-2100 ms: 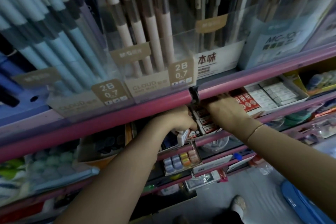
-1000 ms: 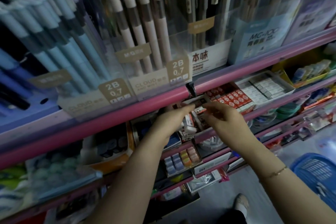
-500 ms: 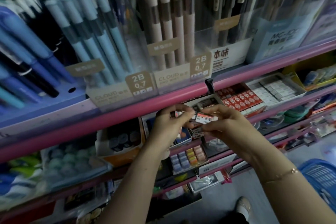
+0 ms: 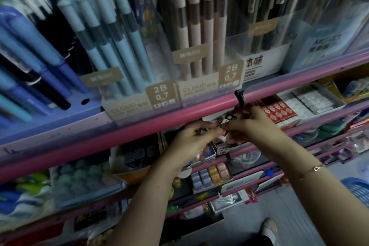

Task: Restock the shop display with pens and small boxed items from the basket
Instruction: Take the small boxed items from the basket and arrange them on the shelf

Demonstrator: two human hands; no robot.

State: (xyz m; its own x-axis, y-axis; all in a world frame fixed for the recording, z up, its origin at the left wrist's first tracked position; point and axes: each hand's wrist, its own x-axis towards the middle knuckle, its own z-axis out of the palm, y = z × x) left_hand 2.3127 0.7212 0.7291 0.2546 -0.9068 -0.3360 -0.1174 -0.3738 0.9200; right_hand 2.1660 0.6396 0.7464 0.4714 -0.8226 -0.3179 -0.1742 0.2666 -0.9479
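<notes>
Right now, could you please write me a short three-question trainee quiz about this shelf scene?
1. True or false: both hands, the left hand and the right hand, hold the small boxed item together.
2. Which pens stand directly left of the beige pens? A) red B) light blue C) green
3. Fill in: the blue basket sits at the frame's lower ____.

Key: 1 true; 2 B, the light blue pens; 3 right.

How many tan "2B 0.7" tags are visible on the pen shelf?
2. The left tag fronts the light-blue pens; the right tag fronts the beige pens. More may be hidden elsewhere.
</notes>
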